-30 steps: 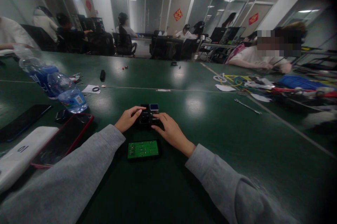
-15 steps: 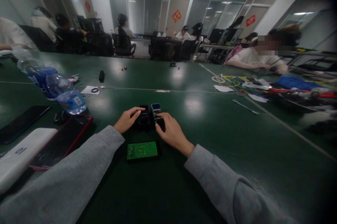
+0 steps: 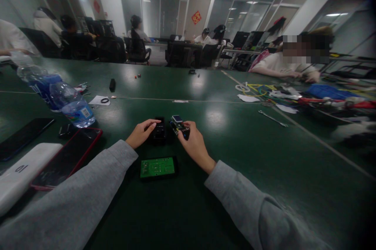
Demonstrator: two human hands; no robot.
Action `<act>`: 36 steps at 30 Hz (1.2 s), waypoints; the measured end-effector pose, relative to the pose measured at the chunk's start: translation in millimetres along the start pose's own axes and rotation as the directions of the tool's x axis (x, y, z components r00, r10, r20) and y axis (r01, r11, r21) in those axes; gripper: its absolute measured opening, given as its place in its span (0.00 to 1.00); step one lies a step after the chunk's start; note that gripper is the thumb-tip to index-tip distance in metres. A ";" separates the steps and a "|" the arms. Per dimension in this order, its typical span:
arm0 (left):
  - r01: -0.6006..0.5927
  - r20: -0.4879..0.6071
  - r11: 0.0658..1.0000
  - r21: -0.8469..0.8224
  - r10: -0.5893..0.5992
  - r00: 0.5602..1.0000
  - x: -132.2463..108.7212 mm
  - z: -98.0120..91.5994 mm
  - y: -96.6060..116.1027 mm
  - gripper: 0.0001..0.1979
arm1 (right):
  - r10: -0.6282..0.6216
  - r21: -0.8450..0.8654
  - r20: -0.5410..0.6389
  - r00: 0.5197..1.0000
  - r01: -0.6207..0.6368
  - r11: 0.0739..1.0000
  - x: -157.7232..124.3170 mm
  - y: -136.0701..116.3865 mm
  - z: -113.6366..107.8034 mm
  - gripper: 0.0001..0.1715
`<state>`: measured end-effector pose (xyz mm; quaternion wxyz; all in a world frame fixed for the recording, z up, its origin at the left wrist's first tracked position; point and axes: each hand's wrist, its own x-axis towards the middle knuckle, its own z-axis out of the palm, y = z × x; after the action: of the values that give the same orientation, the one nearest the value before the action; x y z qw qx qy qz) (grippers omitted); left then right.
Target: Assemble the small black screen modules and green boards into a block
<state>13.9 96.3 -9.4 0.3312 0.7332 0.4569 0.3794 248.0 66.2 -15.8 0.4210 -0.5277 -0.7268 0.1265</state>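
My left hand has thumb and fingers closed on the near side of a black plastic housing standing on the table. Between the thumb and fingers of my right hand is a small circuit board with a display, tilted, just right of the housing. The parts under my right fingers are hidden. Nearer to me, a green circuit board lies in a dark frame, touched by neither hand.
To the left are two water bottles, a red-edged phone, a dark phone and a white power bank. A wrench and tangled cables lie right. A person sits across the table.
My right hand has turned the small circuit board, so it now tilts and shows more of its components. My left hand stays on the black housing.
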 end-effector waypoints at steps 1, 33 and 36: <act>0.004 0.001 1.000 0.002 -0.004 1.000 -0.1 0.0 0.3 0.17 | 0.023 0.019 -0.014 1.000 -0.023 1.000 1.1 1.9 0.4 0.19; 0.017 0.014 1.000 0.006 -0.017 1.000 -0.6 -0.6 0.1 0.19 | 0.245 0.262 -0.142 0.959 -0.202 0.944 7.6 18.7 2.4 0.17; 0.020 0.014 1.000 0.016 -0.020 1.000 -0.8 -0.9 1.7 0.19 | 0.268 0.264 -0.140 0.953 -0.225 0.938 8.1 19.6 1.9 0.17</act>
<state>13.6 95.0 -7.7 0.3323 0.7339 0.4648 0.3674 258.9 81.9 -25.4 0.5254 -0.5677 -0.5941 0.2208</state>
